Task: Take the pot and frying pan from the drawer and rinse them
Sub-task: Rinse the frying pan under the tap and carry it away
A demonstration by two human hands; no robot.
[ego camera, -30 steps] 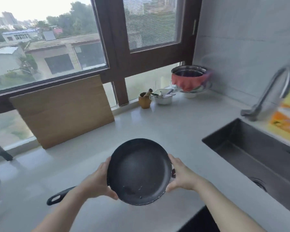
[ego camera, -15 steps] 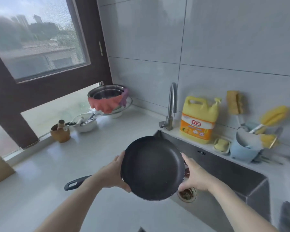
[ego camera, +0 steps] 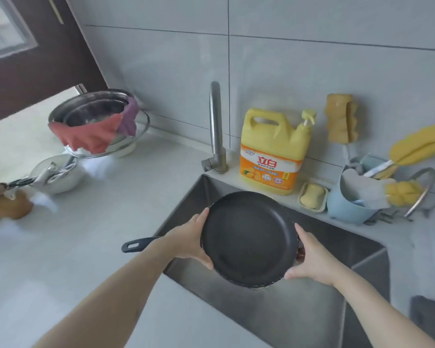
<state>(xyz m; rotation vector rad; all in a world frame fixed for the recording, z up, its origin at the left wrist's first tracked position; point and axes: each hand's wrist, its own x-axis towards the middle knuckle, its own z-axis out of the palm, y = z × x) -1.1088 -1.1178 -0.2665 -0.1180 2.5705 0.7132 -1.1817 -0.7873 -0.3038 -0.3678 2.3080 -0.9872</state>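
I hold a black frying pan [ego camera: 248, 238] level over the steel sink [ego camera: 299, 320], its inside facing up. My left hand [ego camera: 187, 241] grips its left rim and my right hand [ego camera: 312, 258] grips its right rim. The pan's black handle [ego camera: 136, 245] sticks out to the left, above the counter edge. A thin speckled rim of something beneath the pan shows at its right and lower edge; I cannot tell what it is. The faucet [ego camera: 216, 126] stands behind the sink's far left corner, its spout out of sight.
A yellow detergent jug [ego camera: 274, 151], soap dish [ego camera: 313, 197] and blue caddy with sponges [ego camera: 352, 204] line the wall behind the sink. Stacked steel bowls with a red cloth [ego camera: 96, 126], a white bowl [ego camera: 55, 175] and a brown jar [ego camera: 8, 204] stand on the left counter.
The view has swung right from the window counter to the sink. Both hands have carried the pan rightward and it now hangs over the basin.
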